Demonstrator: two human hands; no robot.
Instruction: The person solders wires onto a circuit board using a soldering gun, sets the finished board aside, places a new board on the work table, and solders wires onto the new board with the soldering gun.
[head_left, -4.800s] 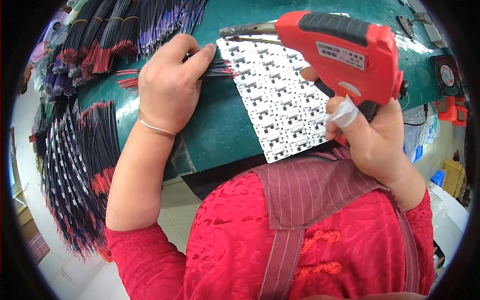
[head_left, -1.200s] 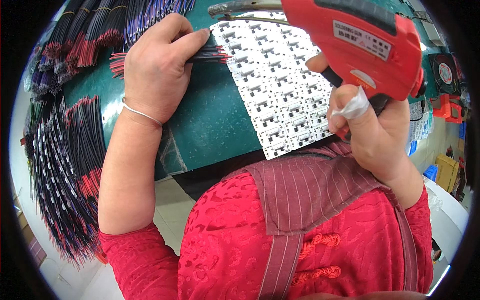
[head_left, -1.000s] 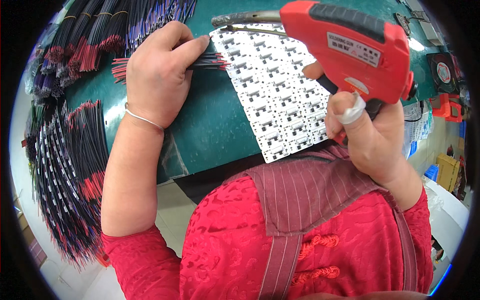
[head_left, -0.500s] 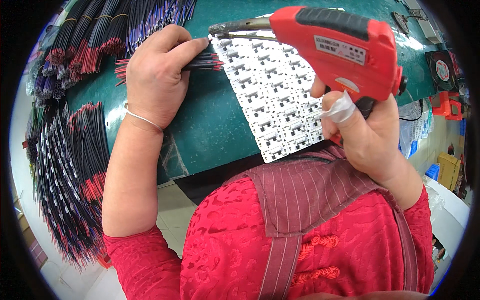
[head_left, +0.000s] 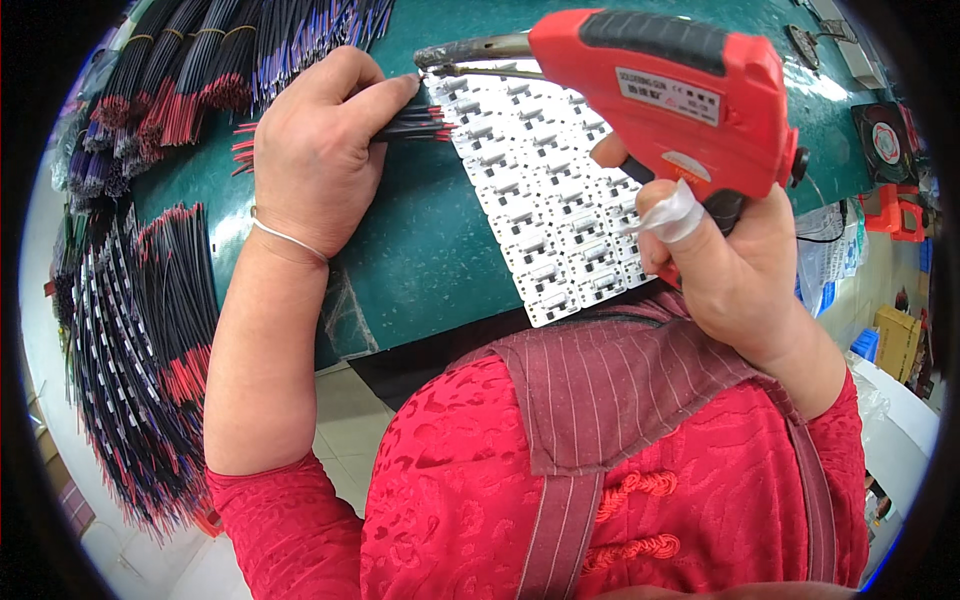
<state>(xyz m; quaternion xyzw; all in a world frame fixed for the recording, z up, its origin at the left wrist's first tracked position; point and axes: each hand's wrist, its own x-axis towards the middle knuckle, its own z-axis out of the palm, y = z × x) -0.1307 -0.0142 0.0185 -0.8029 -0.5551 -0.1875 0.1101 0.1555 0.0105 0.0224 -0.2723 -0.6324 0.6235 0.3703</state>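
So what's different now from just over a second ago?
The right hand has shifted the red soldering gun left, bringing its tip nearer the upper-left corner of the white board. The left hand still holds the black-and-red wires; nothing was let go.

Looks like an electronics assembly workshop: red-and-black pistol-shaped soldering gun [head_left: 655,105], white circuit-board panel [head_left: 545,195] at front edge of glossy green counter [head_left: 425,245], black red-tipped wire bundles [head_left: 178,290] along left edge.
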